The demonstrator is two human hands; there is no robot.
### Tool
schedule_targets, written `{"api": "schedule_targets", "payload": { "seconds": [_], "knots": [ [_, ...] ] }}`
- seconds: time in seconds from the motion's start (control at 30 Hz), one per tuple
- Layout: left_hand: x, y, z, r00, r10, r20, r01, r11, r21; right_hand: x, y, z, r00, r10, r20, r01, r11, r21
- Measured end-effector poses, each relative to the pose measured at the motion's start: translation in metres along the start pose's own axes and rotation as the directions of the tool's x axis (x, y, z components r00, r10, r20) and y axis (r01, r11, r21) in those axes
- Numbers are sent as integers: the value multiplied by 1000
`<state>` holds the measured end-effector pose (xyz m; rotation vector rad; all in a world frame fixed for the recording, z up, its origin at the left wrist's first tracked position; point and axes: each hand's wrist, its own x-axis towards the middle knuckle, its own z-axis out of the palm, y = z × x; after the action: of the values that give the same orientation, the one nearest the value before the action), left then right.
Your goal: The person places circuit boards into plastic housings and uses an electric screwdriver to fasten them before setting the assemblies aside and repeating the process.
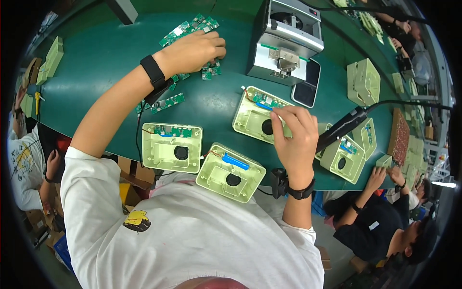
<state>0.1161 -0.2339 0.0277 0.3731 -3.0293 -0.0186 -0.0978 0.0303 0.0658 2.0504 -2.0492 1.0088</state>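
My left hand (195, 52) reaches over a loose pile of green circuit boards (180, 32). Its fingers are curled down among them, and their tips are hidden. At the middle of the table, a pale green plastic housing (243, 120) holds a circuit board (274, 101), a blue battery (263, 106) and a round black speaker (267, 127). The thumb and index finger of my right hand (297, 135) pinch at the battery's right end. Closer to me, one housing (149, 161) contains a board and a speaker; the housing beside it (204, 180) has a blue battery (235, 161) with red wires.
A grey machine (262, 60) stands beyond the middle housing, with a phone (308, 86) beside it. A black cabled tool (341, 127) crosses right of my hand, above more housings (353, 173). A grey post (122, 10) stands at back left. Other people work on both sides.
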Motion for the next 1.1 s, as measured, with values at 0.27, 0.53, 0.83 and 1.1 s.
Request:
{"api": "schedule_targets", "payload": {
  "seconds": [0.27,0.53,0.83,1.1],
  "knots": [
    [-11,35,-50,987,114,-115,-117,993,-20,-7,-24,-18,977,-208,-36,211,973,96],
    [-53,151,-86,941,259,218,245,-75,-967,-59,-44,-30,960,-270,-79,279,877,391],
    [-65,200,-64,957,173,234,245,-42,-969,-102,-77,-21,966,-105,-235,226,781,581],
    [-102,204,-34,997,48,60,-29,959,-282,-101,-47,-39,988,-157,10,155,984,82]
  ]
}}
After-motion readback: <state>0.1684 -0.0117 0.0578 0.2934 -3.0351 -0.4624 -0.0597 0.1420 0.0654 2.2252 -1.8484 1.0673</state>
